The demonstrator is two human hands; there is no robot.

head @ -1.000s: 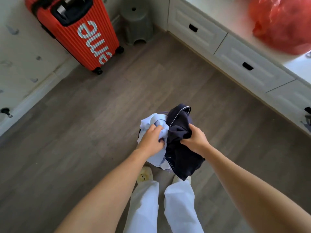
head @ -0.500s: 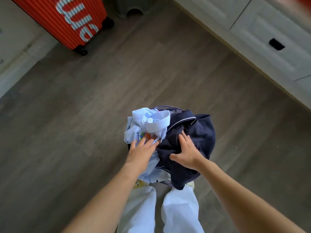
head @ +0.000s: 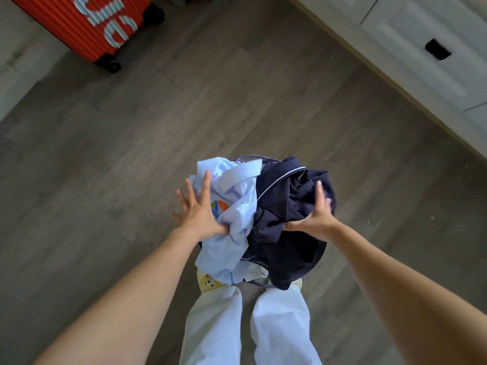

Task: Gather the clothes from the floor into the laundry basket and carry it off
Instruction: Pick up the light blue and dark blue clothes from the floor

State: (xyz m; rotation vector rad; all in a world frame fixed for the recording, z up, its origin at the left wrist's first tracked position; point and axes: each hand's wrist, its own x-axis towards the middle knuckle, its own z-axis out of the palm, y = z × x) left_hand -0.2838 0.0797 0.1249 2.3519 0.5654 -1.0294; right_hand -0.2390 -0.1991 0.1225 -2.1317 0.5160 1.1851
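A light blue shirt (head: 232,212) with a coloured logo and a dark navy garment (head: 287,214) are heaped over the laundry basket, of which only a thin purple rim (head: 253,158) shows at the far side. My left hand (head: 196,214) lies flat on the blue shirt with its fingers spread. My right hand (head: 317,217) rests on the right side of the navy garment, fingers extended, thumb pressed into the cloth. The basket stands on the floor just in front of my feet.
A red ribbed suitcase (head: 87,25) on wheels stands at the top left by the wall. White drawers (head: 421,48) with black handles run along the top right. Grey wood floor (head: 237,101) surrounds the basket. My white trouser legs (head: 250,325) are below it.
Both hands let go of the bunched clothes and opened flat on top of the pile. The clothes went down onto the basket and spread out. The camera tilted further down.
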